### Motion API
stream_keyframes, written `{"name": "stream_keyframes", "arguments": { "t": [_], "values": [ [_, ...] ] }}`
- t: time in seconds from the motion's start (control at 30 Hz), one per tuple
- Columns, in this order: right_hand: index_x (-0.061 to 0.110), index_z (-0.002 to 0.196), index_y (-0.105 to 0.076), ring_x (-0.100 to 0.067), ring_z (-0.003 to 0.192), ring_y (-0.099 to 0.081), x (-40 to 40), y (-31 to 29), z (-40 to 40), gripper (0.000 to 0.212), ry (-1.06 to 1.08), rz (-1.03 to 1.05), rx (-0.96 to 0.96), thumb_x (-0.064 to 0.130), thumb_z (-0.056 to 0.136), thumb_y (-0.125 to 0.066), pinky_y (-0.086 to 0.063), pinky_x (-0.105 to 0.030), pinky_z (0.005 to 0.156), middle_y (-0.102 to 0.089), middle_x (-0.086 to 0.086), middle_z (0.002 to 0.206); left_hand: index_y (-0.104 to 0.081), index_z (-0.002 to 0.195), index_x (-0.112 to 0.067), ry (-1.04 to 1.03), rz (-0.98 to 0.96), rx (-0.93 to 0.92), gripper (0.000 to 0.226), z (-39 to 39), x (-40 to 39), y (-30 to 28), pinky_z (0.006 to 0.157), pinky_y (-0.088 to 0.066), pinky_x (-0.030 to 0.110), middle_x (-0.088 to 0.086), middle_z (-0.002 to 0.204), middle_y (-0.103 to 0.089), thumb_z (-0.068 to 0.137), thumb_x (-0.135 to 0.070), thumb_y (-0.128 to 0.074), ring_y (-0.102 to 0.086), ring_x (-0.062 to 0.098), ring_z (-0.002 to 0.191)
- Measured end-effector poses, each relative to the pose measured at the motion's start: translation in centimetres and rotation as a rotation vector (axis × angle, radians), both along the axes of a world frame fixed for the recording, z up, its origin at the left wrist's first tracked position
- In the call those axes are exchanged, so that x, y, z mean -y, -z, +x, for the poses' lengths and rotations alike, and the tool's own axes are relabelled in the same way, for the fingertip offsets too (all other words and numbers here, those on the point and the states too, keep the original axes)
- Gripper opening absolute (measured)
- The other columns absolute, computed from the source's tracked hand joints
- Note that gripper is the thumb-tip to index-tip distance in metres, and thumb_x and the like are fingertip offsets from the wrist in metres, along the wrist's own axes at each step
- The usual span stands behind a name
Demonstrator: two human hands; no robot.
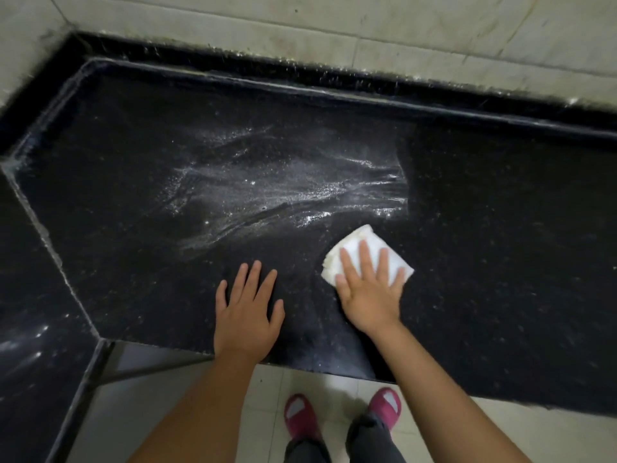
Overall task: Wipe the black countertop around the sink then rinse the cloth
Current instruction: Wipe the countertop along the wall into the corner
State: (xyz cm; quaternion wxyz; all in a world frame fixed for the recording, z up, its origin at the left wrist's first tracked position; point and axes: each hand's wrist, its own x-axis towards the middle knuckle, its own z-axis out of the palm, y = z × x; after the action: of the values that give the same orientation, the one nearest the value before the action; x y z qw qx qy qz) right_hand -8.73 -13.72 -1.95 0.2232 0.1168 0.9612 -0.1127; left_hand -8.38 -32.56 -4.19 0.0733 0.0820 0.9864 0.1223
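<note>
Black speckled stone surface [500, 262] fills most of the view, running into a corner with a raised black lip along the back and left edges. Pale tiled wall [367, 31] behind it, stained, grime along the joint. Second black slab [30, 312] angles off at lower left.

Wet, whitish smear [283, 188] across the middle of the surface, streaked, with scattered droplets; ends in a sharp vertical edge on its right side.

Pale tiled floor [551, 439] below the front edge. Two pink-red slippers [300, 419] on it, dark trouser legs above them.

Left hand [247, 309] flat on the surface near the front edge, fingers straight and spread wide, holding nothing.

Right hand [370, 289] just beside it, palm down on a folded white cloth [367, 242], fingers straight and spread, pressing it to the surface. Cloth sits just below the smear's right end, well forward of the back lip.

No brands, labels or writing legible anywhere.
</note>
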Motion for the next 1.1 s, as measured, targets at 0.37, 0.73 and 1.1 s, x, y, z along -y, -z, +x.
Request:
{"name": "stream_keyframes", "arguments": {
  "t": [0.37,0.73,1.1],
  "values": [
    [0.04,0.138,0.018,-0.009,0.139,0.02,-8.4,-0.2,11.1,0.069,0.112,0.082,-0.017,0.063,0.073,0.024,0.002,-0.041,0.114,0.026,0.019,0.144,-0.054,0.128,-0.015,0.008,-0.024,-0.015,0.06,0.1,0.0,0.2,0.105,-0.025,0.052,0.011,0.139,-0.046,0.084,-0.041,-0.024,-0.039,0.029,0.131],
    [0.032,0.146,-0.021,-0.031,0.143,-0.01,-0.4,0.3,-0.4,0.061,-0.177,0.085,-0.106,0.051,0.094,0.005,-0.011,-0.055,0.112,-0.014,-0.002,0.156,-0.065,0.114,-0.016,0.035,-0.122,-0.138,0.05,-0.1,0.1,0.4,0.099,-0.026,0.043,0.009,0.124,-0.061,0.081,-0.038,-0.034,-0.05,0.027,0.121],
    [0.028,0.148,-0.007,-0.017,0.144,0.005,-10.4,0.4,5.9,0.076,-0.121,0.183,-0.103,0.066,0.085,0.01,-0.014,-0.047,0.113,0.002,0.007,0.157,-0.062,0.118,-0.014,0.037,-0.083,-0.205,0.051,-0.1,0.2,1.2,0.098,-0.019,0.042,0.011,0.127,-0.058,0.083,-0.037,-0.034,-0.037,0.023,0.124]
  ]
}}
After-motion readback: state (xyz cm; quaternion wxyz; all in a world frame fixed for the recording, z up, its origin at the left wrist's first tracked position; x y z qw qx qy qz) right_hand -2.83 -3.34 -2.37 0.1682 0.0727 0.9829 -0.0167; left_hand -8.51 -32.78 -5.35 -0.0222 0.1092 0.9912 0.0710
